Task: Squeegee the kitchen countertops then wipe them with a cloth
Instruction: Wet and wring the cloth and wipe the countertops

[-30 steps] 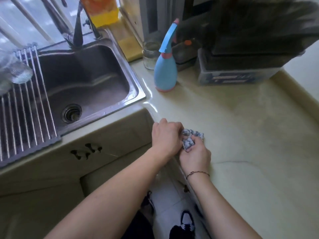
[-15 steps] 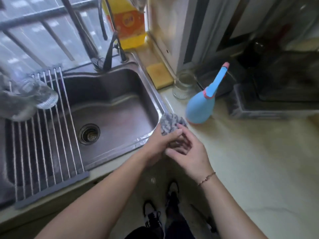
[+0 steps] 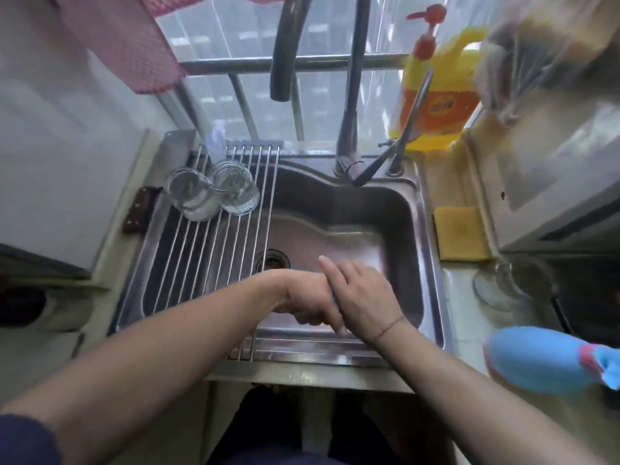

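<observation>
Both my hands are together over the steel sink [image 3: 432, 297], near its front edge. My left hand [image 3: 307, 305] is curled into a fist with the knuckles turned down. My right hand [image 3: 360, 292] lies across it, fingers stretched toward the drain. The grey patterned cloth is almost wholly hidden between the two hands. The pale countertop [image 3: 464, 330] shows as a strip to the right of the sink.
A roll-up wire rack [image 3: 208, 263] covers the sink's left half and carries two glasses [image 3: 194, 193]. Faucet [image 3: 349, 129] at the back, yellow detergent bottle [image 3: 436, 95] behind it. Yellow sponge [image 3: 461, 233], glass jar [image 3: 503, 286] and blue spray bottle [image 3: 540, 360] stand right of the sink.
My hands have carried the cloth from the countertop's edge leftward to over the sink basin. The cloth, visible before, is now covered by my hands.
</observation>
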Tool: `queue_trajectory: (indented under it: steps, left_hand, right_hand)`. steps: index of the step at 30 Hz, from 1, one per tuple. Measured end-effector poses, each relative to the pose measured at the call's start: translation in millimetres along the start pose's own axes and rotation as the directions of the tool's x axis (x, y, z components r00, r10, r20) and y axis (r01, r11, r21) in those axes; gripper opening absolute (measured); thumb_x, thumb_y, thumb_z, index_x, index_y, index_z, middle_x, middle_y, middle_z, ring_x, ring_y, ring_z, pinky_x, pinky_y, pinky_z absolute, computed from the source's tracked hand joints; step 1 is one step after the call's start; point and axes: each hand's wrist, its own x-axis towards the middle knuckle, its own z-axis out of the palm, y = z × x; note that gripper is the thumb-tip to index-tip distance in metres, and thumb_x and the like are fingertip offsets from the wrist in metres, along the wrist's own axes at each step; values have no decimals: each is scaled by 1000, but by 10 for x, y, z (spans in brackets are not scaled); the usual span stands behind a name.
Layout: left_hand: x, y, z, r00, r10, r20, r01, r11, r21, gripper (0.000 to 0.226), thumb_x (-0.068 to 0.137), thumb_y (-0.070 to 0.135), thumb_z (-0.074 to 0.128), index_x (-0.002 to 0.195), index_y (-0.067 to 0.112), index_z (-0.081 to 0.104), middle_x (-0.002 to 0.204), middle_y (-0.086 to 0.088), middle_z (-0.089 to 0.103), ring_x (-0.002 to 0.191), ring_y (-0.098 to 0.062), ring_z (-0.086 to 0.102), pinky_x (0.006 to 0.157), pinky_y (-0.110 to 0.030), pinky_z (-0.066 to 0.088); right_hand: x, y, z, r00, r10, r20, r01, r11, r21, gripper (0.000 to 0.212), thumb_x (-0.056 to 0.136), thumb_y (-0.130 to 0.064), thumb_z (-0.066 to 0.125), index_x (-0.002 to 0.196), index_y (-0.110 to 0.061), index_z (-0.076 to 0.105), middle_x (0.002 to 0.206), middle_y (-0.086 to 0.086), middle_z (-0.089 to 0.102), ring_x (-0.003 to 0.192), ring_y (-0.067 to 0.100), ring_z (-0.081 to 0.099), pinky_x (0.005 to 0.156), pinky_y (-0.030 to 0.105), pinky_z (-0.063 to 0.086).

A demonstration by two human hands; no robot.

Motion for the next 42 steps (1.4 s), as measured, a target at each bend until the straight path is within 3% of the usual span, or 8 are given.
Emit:
queue_trajectory:
  steps: [6, 10, 17, 23, 29, 34, 38, 42]
  left_hand:
    - [243, -312, -356, 760, 206, -617, 271, 762, 588, 33, 79, 15, 54, 109, 16, 43, 95, -7, 65, 85, -33, 64, 64, -36, 47]
    - [282, -532, -554, 721, 510, -468, 229, 462, 857, 43, 82, 31, 63, 118, 16, 45, 88, -6, 71, 77, -32, 69, 57, -31, 39]
    - [247, -719, -771, 501, 862, -70, -108, 142, 984, 27, 76, 21, 57, 101, 23, 48, 57, 3, 63, 48, -19, 63, 37, -22, 39]
    - [28, -763, -652, 625, 778, -69, -256, 288, 923, 37, 80, 27, 45, 116, 23, 44, 89, 0, 63, 63, -27, 63, 45, -30, 46]
    - [-9, -603, -587, 727, 639, -252, -366, 671, 645, 23, 93, 21, 55, 115, 16, 54, 107, -1, 61, 97, -19, 57, 85, -32, 45]
    - [-108, -385, -622, 833, 404, -378, -388, 914, 122, 9, 95, 18, 58, 100, 11, 56, 78, -3, 56, 63, -15, 50, 57, -25, 44]
    - [-252, -230, -605, 951, 230, -206, -302, 836, -459, 28, 99, 31, 47, 85, 7, 50, 58, -2, 36, 42, -6, 28, 37, -15, 20]
    - [-300, -33, -513, 997, 25, -77, -63, 837, -543, 60, 87, 68, 36, 76, 12, 53, 56, -1, 40, 40, -6, 27, 35, -11, 16]
  right_hand:
    - [715, -164, 113, 750, 366, 551, -422, 906, -26, 36, 84, -1, 47, 118, -12, 53, 97, 5, 66, 86, 29, 65, 64, 32, 46]
    - [936, -156, 222, 585, 256, 770, -623, 750, 224, 8, 75, -8, 52, 80, -13, 54, 66, 4, 56, 60, 24, 56, 49, 26, 39]
    - [721, -106, 50, 339, -199, 920, -940, -116, 321, 37, 87, -5, 52, 59, -19, 31, 46, -3, 28, 35, 6, 18, 39, 14, 9]
    - [525, 34, 66, 486, -219, 846, -856, -315, 411, 25, 81, -20, 60, 57, -22, 52, 55, -2, 39, 38, 4, 29, 36, 15, 13]
    - [413, -57, -142, 619, 207, 758, -730, -205, 652, 15, 86, -22, 71, 83, -9, 65, 68, 12, 60, 50, 21, 56, 40, 23, 38]
    - [182, 4, -146, 718, 620, 315, -555, 237, 798, 45, 80, -33, 75, 121, -27, 58, 112, -4, 65, 83, 10, 68, 63, 29, 58]
    - [105, 140, -74, 946, 246, -213, -115, 865, 489, 61, 91, -51, 55, 140, -16, 44, 145, 0, 46, 127, 14, 51, 99, 24, 46]
    - [348, 224, -134, 951, 35, -308, 73, 940, 334, 75, 94, -64, 28, 118, -2, 61, 118, 11, 64, 107, 26, 60, 86, 36, 52]
